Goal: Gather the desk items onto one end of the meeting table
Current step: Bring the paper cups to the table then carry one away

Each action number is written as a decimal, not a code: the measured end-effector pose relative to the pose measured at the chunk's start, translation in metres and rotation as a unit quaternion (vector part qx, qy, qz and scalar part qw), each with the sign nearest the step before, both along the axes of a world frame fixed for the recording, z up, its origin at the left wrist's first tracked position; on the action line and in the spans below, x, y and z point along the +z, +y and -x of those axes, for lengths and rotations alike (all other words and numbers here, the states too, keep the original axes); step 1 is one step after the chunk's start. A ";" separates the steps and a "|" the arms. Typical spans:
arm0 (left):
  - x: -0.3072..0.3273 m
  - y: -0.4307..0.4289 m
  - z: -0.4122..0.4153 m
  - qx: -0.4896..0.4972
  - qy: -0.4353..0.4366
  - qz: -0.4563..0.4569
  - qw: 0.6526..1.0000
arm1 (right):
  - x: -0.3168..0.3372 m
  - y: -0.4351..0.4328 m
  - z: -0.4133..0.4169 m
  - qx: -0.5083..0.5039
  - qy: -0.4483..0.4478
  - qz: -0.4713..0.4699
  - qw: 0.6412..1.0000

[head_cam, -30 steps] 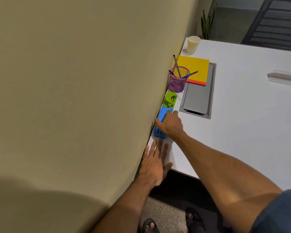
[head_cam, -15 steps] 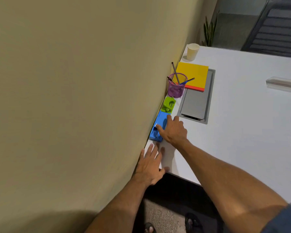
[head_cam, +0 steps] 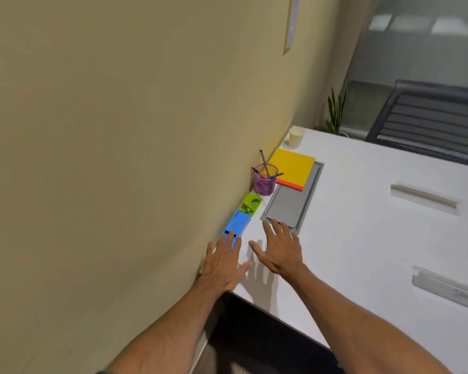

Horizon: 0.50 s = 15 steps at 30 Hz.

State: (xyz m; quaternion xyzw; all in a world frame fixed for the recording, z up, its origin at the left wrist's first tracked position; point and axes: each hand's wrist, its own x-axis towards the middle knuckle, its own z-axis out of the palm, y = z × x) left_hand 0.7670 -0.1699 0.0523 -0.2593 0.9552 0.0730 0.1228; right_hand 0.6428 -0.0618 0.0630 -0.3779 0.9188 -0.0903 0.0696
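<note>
Wall on the left, and along it on the white tabletop (head_cam: pixel 362 211) the gathered things sit in a row: blue stapler (head_cam: pixel 237 222), green punch (head_cam: pixel 252 203), purple pen cup (head_cam: pixel 264 181), yellow notebook (head_cam: pixel 292 168) and a paper cup (head_cam: pixel 296 136) at the far corner. The left hand (head_cam: pixel 223 261) lies flat and empty with fingertips at the stapler's near end, and the right hand (head_cam: pixel 280 252) hovers spread and empty just beside it. To me this looks like final tidying of the row; next, scanning the tabletop to the right for anything ungathered.
</note>
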 end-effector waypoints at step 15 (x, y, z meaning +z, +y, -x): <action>0.077 0.074 0.030 -0.035 0.097 0.015 0.995 | 0.064 0.111 -0.014 -0.112 0.005 0.035 0.993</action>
